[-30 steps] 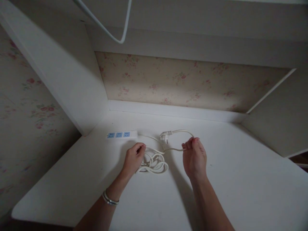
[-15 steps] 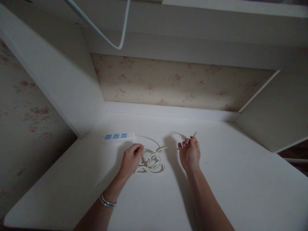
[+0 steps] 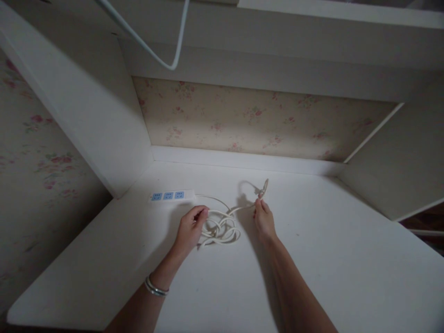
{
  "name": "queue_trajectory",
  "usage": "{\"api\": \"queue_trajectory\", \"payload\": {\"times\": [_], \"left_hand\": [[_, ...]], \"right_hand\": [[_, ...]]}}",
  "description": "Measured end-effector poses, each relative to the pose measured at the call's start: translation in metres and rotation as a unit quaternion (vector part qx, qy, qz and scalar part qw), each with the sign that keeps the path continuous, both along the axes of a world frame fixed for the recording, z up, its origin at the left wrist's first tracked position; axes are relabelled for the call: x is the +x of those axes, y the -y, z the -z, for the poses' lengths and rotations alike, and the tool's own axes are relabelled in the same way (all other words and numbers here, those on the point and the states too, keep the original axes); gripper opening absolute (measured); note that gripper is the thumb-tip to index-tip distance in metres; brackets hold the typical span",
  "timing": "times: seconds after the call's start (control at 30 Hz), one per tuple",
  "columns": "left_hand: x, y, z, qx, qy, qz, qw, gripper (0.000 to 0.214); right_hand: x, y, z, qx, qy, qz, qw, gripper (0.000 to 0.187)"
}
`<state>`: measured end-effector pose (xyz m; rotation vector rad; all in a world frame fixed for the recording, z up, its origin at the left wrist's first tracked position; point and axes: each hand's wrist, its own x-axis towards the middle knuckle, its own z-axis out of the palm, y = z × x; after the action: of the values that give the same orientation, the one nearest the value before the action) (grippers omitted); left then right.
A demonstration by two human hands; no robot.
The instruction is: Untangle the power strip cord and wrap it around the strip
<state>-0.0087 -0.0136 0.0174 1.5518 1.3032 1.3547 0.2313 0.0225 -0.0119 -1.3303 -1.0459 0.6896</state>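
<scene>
A white power strip (image 3: pixel 189 194) with three blue socket panels lies on the white desktop (image 3: pixel 222 282). From its right end runs a cream power cord (image 3: pixel 227 238), loosely looped in a tangle between my hands. My left hand (image 3: pixel 190 226), with silver bangles at the wrist, pinches the cord at the left side of the tangle. On the right, my right hand (image 3: pixel 264 219) is closed on the stretch of cord that leads out of the tangle. Beyond its fingertips a small loop of cord sticks up; whether a plug is there I cannot make out.
White panels (image 3: pixel 79 92) stand at the left and right of the desktop. Behind it are a low ledge (image 3: pixel 243 159) and flowered wallpaper (image 3: pixel 222 115). A pale cable (image 3: pixel 175 53) hangs in a bend from above, at the upper left.
My right hand has moved left and turned palm down, its fingers now closed on the cord nearer the tangle. A small loop now shows beyond them. My left hand has barely moved.
</scene>
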Motion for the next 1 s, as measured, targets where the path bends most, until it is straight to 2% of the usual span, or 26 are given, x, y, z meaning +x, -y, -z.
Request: {"api": "queue_trajectory", "payload": {"times": [0.2,0.37,0.53,0.77,1.0], "left_hand": [[0.000,0.000,-0.001,-0.011,0.029,0.005,0.999,0.026],[0.003,0.002,-0.001,-0.027,0.055,0.035,0.997,0.027],[0.004,0.004,-0.004,-0.005,0.012,0.098,0.995,0.024],[0.003,0.009,-0.010,0.042,-0.073,0.253,0.964,0.020],[0.004,0.018,-0.030,-0.002,-0.088,0.416,0.905,0.024]], "right_hand": [[-0.006,0.004,0.000,-0.083,0.065,-0.057,0.993,0.044],[-0.018,0.002,0.004,-0.060,0.017,-0.120,0.991,0.054],[-0.022,0.001,0.008,-0.081,-0.031,-0.166,0.982,0.053],[-0.023,0.006,-0.002,-0.096,-0.027,-0.169,0.980,0.042],[-0.024,0.008,-0.003,-0.127,-0.039,-0.192,0.972,0.038]]}}
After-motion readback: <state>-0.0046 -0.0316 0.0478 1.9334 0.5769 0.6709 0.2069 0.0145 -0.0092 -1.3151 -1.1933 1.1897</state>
